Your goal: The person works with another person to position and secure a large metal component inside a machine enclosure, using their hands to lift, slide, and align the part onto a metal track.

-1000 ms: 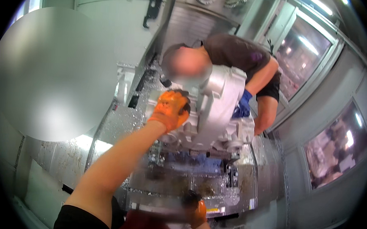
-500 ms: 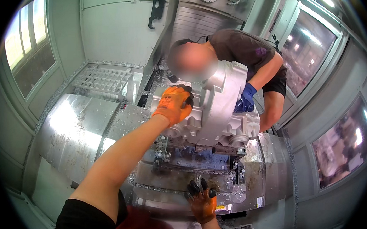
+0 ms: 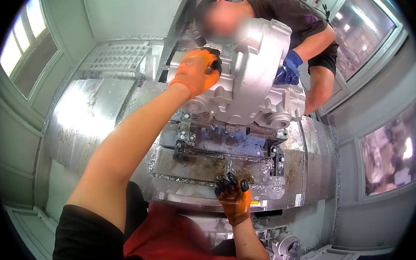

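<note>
A big silver-grey metal casting (image 3: 256, 69), like a machine housing with a tall ribbed middle, sits upright on a fixture. My left hand (image 3: 195, 73), in an orange glove with black fingertips, reaches out and grips the casting's upper left side; its fingertips are partly hidden. Nearer to me, my right hand (image 3: 235, 199), in a stained orange glove, is raised palm up. Its fingers are a little curled and apart, with nothing in them. Opposite me a co-worker bends over the casting, with a blue-gloved hand (image 3: 289, 68) at its right side.
Below the casting is the fixture (image 3: 231, 139), with dark blocks and bolts, on a chip-strewn machine bed (image 3: 192, 163). Sloping metal covers (image 3: 88, 119) lie at the left. More castings (image 3: 286, 247) stand at the lower right. Grey walls with windows (image 3: 390, 146) enclose the space.
The view has tipped downward, so the casting sits higher in the picture. My left hand stays on the casting. My right hand's fingers have curled slightly.
</note>
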Demonstrator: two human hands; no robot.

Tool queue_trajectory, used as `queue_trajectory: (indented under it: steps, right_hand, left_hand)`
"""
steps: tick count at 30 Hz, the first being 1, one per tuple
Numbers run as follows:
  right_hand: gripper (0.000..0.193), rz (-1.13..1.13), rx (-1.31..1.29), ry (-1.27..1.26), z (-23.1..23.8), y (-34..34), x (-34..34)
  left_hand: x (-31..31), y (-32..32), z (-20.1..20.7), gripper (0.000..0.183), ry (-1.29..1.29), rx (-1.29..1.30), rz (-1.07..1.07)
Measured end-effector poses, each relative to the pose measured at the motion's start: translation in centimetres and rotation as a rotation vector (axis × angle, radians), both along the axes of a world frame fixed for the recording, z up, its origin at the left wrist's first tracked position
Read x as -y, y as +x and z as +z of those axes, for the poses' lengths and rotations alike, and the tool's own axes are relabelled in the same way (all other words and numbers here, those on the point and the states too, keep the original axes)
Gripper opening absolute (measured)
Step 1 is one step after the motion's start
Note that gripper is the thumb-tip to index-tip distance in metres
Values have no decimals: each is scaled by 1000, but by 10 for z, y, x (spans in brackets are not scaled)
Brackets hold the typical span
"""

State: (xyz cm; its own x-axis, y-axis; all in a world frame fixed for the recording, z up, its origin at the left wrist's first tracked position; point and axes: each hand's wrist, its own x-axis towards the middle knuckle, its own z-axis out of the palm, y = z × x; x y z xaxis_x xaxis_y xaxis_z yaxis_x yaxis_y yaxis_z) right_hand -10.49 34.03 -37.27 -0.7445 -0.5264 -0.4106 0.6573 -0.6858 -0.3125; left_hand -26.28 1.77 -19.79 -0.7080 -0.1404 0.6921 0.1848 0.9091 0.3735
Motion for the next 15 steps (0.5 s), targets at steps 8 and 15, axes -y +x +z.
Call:
queue_trajectory:
  steps: [8,15]
  right_hand:
    - [44,31,-46,-93,-9,-1,-6]
    - [44,24,-24,-59,-4,1,-4]
  left_hand:
    - [2,1,-1,28,30,21,0]
    - [-6,7,9,13,61,37,-6]
